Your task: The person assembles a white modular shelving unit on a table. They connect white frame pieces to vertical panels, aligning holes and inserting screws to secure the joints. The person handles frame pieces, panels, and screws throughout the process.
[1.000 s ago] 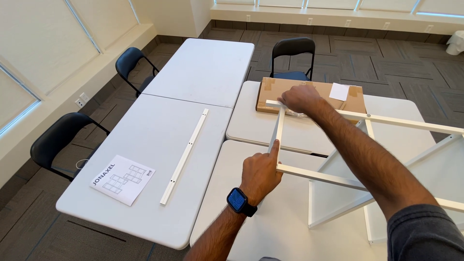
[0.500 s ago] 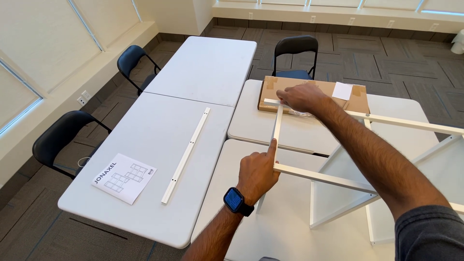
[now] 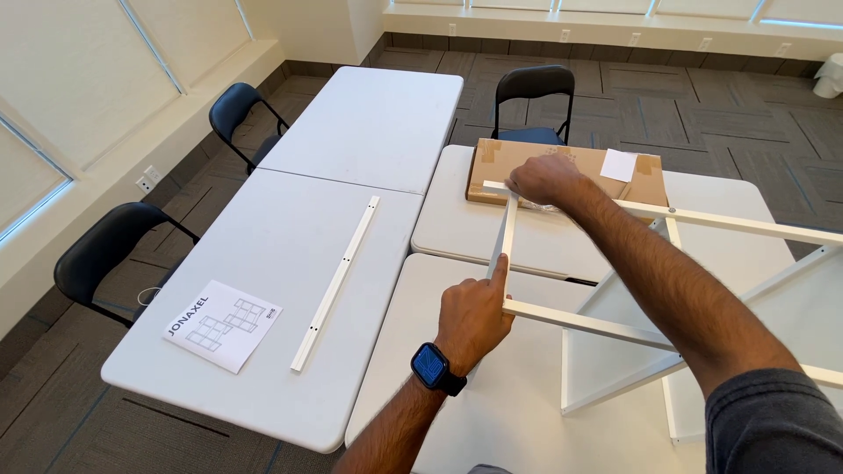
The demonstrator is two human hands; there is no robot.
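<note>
**Ana:** Head view shows the white metal frame of slim rails (image 3: 615, 325) lying across the pale folding tables (image 3: 263, 263). How should it be steadied?

**Ben:** I'd judge both ends of the short white crossbar (image 3: 503, 235) need firm, even hold so the corners stay square. The left hand (image 3: 474, 318) grips the near corner, fingers curled shut around the joint, forefinger laid up along the bar. The right hand (image 3: 543, 179) closes over the far corner, fingers pressed together on it, just above the flat brown cardboard box (image 3: 571, 167).

**Ana:** And the frame itself?

**Ben:** Thin, white, open, with long rails running away right of both sets of fingers. Well left of the left fingers lie a loose white rail (image 3: 336, 281) and a printed instruction sheet (image 3: 222, 323).
</note>
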